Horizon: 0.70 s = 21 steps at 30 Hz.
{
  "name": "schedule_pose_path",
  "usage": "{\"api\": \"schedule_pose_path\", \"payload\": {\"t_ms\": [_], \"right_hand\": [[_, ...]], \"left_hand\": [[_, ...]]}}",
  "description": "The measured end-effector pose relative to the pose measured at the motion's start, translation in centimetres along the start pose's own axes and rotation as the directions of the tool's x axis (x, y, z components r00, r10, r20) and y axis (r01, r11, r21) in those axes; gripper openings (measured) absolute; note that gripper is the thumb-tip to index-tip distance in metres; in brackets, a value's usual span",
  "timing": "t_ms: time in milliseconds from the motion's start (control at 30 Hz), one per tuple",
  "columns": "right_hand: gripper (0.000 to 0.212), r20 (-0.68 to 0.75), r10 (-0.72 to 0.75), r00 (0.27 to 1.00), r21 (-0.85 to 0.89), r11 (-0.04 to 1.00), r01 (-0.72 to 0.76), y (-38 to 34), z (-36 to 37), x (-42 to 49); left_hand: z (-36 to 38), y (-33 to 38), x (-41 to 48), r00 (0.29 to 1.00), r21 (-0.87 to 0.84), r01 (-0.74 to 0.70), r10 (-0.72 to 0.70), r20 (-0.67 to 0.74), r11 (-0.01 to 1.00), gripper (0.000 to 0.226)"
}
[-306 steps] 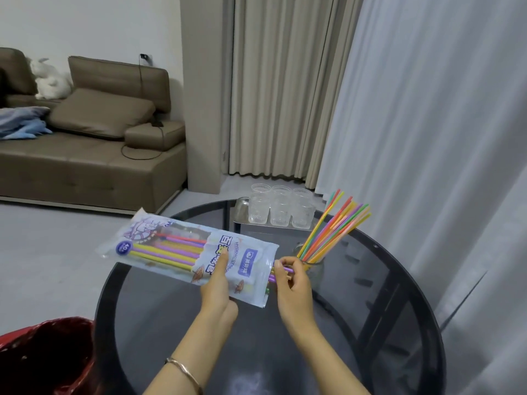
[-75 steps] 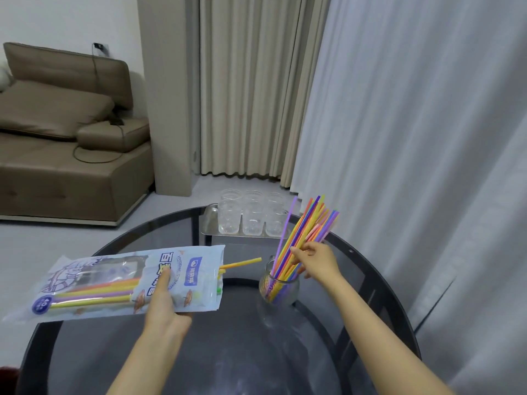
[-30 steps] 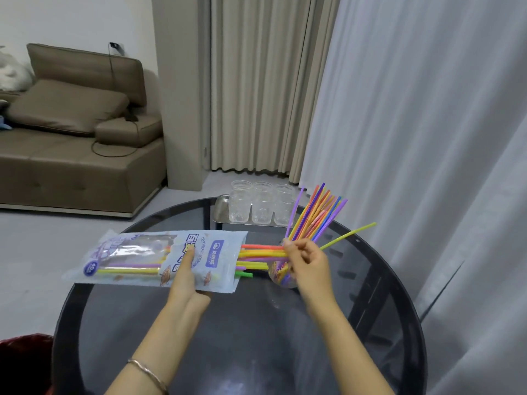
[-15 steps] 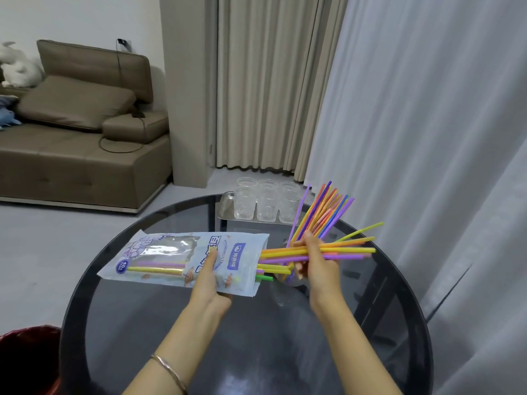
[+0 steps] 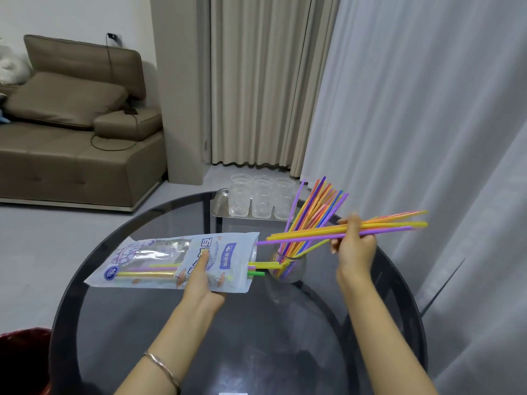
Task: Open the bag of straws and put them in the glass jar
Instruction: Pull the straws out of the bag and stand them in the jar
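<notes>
My left hand (image 5: 201, 280) grips the pale blue straw bag (image 5: 159, 256) level above the round glass table (image 5: 256, 332), its open mouth facing right. A few straws lie inside and some ends (image 5: 261, 268) poke out of the mouth. My right hand (image 5: 352, 246) pinches a bunch of coloured straws (image 5: 390, 223), held nearly level and almost clear of the bag, one purple end still at the mouth. Under that bunch stands the small glass jar (image 5: 289, 269), with many coloured straws (image 5: 316, 206) fanning up out of it.
A metal tray (image 5: 221, 205) with several clear glasses (image 5: 262, 199) sits at the table's far edge. White curtains (image 5: 427, 124) hang close on the right. A red bin (image 5: 22, 360) stands at the lower left, and a brown sofa (image 5: 71, 132) lies beyond on the left.
My right hand has drawn the bunch of straws further right, out of the bag. The bag in my left hand has stayed roughly level with fewer straws inside.
</notes>
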State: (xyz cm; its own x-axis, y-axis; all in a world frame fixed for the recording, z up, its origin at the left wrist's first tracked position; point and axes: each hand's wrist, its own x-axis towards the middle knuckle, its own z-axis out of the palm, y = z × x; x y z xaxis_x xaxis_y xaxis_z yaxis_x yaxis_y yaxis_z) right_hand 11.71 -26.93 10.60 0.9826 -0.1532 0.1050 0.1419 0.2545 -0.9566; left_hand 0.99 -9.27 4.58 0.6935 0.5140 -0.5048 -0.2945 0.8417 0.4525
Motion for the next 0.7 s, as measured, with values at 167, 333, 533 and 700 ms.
{"api": "schedule_pose_path", "payload": {"t_ms": [167, 333, 533, 700], "right_hand": [[0.033, -0.035, -0.069, 0.997, -0.077, 0.995, 0.066, -1.4, -0.4, 5.0], [0.032, 0.149, -0.15, 0.977, -0.298, 0.936, 0.189, -0.9, 0.4, 8.8], [0.037, 0.322, -0.171, 0.931, -0.391, 0.872, 0.295, 1.0, 1.8, 10.0], [0.04, 0.448, 0.057, 0.892, -0.546, 0.808, 0.222, 1.9, 3.3, 10.0]], "left_hand": [[0.6, 0.4, -0.1, 1.0, 0.03, -0.019, 0.02, -0.015, 0.999, 0.011], [0.7, -0.1, 0.3, 1.0, 0.033, -0.016, 0.017, -0.025, 0.999, 0.009], [1.2, -0.2, 0.0, 1.0, 0.028, -0.029, 0.029, 0.004, 0.999, 0.007], [1.2, 0.1, 0.0, 1.0, -0.008, -0.03, 0.03, 0.005, 1.0, 0.006]]}}
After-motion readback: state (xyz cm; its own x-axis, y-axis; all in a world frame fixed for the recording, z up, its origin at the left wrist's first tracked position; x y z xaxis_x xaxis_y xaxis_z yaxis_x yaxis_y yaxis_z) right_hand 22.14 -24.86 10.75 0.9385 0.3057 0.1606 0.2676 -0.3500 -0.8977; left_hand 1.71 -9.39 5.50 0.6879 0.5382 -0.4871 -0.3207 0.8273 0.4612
